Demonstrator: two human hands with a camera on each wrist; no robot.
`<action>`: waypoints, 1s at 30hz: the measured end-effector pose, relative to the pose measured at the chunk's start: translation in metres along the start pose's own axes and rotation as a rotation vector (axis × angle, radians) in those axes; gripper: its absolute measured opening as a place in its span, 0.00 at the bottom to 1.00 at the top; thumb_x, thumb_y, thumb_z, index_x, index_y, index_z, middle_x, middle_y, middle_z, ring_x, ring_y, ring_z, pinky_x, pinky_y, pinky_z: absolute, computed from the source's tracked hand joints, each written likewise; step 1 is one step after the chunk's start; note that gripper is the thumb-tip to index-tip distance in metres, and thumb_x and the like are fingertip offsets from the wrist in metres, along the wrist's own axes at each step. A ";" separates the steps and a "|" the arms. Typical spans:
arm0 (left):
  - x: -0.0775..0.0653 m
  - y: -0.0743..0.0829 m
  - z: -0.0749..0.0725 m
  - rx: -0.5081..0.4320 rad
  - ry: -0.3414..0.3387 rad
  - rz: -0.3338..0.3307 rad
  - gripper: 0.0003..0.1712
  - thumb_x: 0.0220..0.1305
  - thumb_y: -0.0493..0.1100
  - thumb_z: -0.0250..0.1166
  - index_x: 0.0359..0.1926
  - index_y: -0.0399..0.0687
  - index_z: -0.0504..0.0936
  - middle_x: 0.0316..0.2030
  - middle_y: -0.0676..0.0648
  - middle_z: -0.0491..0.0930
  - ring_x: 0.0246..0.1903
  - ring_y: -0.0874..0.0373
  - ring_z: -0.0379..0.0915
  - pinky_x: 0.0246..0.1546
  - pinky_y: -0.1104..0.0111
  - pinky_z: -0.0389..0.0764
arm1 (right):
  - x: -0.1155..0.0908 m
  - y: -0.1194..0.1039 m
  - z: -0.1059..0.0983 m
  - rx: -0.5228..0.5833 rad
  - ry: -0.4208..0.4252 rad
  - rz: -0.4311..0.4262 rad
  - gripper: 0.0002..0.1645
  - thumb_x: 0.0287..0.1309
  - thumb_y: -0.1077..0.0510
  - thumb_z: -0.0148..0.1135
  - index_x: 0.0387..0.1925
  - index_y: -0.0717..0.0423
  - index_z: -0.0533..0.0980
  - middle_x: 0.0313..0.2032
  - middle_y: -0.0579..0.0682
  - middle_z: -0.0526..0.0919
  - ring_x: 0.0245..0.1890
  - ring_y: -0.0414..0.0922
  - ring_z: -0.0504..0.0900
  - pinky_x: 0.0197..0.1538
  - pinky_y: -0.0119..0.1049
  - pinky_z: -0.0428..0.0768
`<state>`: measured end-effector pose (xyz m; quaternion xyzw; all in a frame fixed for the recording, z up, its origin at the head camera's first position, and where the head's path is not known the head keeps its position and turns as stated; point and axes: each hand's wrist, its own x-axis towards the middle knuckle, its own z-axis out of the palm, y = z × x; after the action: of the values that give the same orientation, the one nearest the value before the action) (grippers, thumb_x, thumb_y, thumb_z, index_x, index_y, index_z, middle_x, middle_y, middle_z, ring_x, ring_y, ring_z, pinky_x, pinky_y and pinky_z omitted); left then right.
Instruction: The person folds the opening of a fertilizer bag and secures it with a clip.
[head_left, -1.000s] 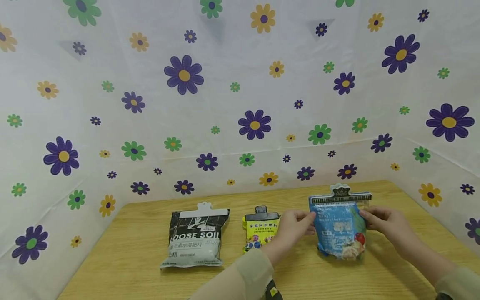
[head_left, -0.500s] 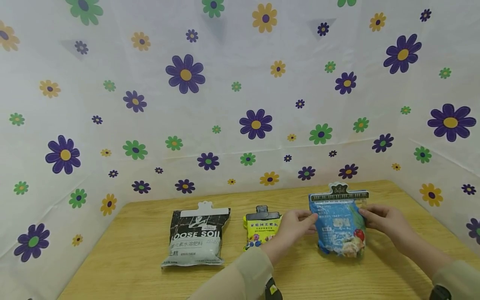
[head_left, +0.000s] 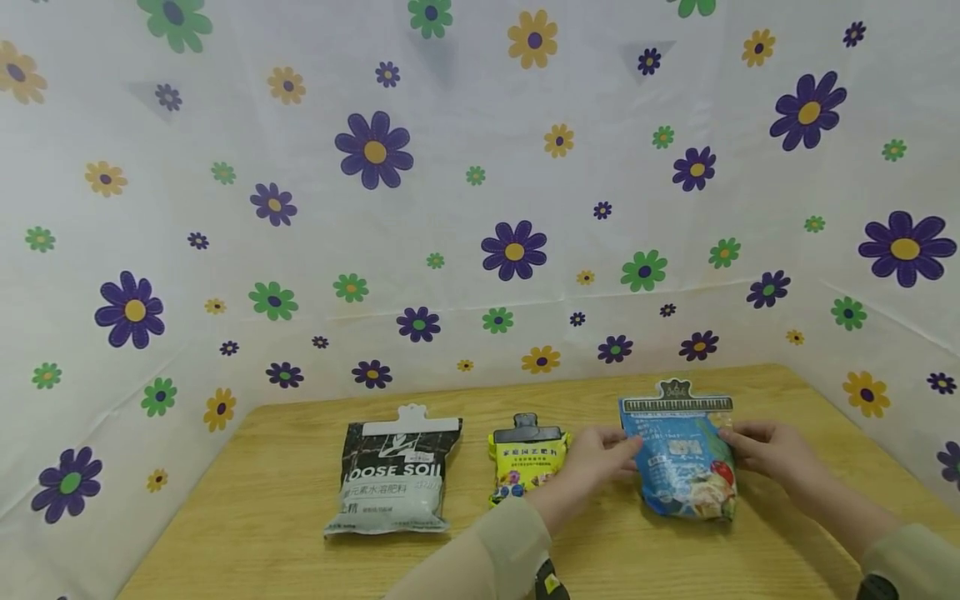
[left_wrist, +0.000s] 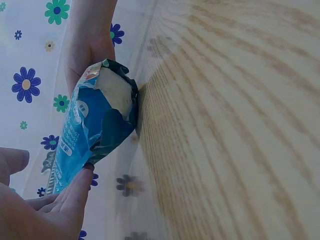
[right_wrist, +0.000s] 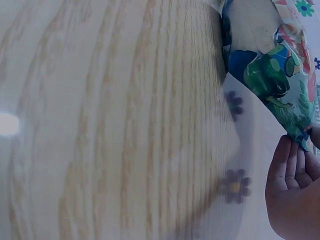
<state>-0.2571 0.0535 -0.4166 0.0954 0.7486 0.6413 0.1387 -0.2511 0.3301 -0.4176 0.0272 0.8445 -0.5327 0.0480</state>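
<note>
A blue plastic food bag stands at the right of the table. A piano-key clip closes its top, and pictures of food cover its front. My left hand is at its left edge. In the left wrist view, the straight fingers touch the bag's side while the thumb is apart from it. At the opposite edge, my right hand pinches the bag. The right wrist view shows those fingers at a corner printed with a green pepper.
A black and grey "LOOSE SOIL" bag with a white clip lies at the left. Between it and my left hand is a small yellow bag with a black clip, partly covered by that hand. Flower-patterned cloth encloses the wooden table.
The blue bag has come down a little and its top clip sits lower. Both hands have moved down with it, and my left thumb has shifted slightly to the right.
</note>
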 end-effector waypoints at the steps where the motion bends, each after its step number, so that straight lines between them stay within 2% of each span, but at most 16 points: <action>1: 0.000 0.000 0.000 -0.003 -0.004 0.000 0.31 0.77 0.47 0.67 0.69 0.28 0.75 0.58 0.37 0.86 0.46 0.47 0.91 0.57 0.57 0.89 | 0.000 0.000 0.000 -0.004 0.000 0.006 0.35 0.82 0.52 0.53 0.66 0.86 0.66 0.45 0.46 0.88 0.37 0.28 0.84 0.48 0.29 0.89; 7: 0.000 0.000 0.002 0.011 -0.006 -0.015 0.31 0.76 0.47 0.67 0.69 0.28 0.75 0.58 0.36 0.86 0.47 0.47 0.91 0.58 0.56 0.89 | 0.004 0.004 0.002 -0.018 0.009 0.030 0.35 0.82 0.53 0.54 0.66 0.86 0.67 0.50 0.61 0.89 0.39 0.30 0.86 0.48 0.32 0.91; 14: 0.002 -0.002 0.004 0.000 0.025 -0.055 0.30 0.76 0.46 0.67 0.68 0.29 0.76 0.57 0.36 0.86 0.47 0.47 0.91 0.61 0.54 0.87 | 0.008 0.008 0.007 0.018 0.013 0.024 0.30 0.81 0.57 0.55 0.63 0.85 0.70 0.42 0.48 0.91 0.37 0.31 0.86 0.43 0.29 0.90; 21: 0.004 -0.004 0.006 -0.053 0.038 -0.076 0.29 0.77 0.46 0.67 0.67 0.27 0.76 0.55 0.36 0.86 0.49 0.47 0.90 0.55 0.58 0.90 | 0.011 0.008 0.011 -0.065 0.042 0.026 0.30 0.80 0.55 0.56 0.62 0.84 0.72 0.49 0.68 0.89 0.39 0.34 0.87 0.43 0.31 0.90; 30: 0.008 -0.009 0.007 -0.093 0.040 -0.092 0.27 0.75 0.42 0.68 0.65 0.25 0.76 0.52 0.36 0.87 0.49 0.47 0.89 0.53 0.60 0.91 | 0.018 0.012 0.012 -0.051 0.053 0.069 0.31 0.78 0.55 0.59 0.61 0.83 0.73 0.48 0.67 0.88 0.36 0.31 0.85 0.41 0.30 0.89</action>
<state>-0.2621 0.0618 -0.4270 0.0416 0.7242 0.6701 0.1572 -0.2668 0.3244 -0.4353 0.0694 0.8572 -0.5082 0.0447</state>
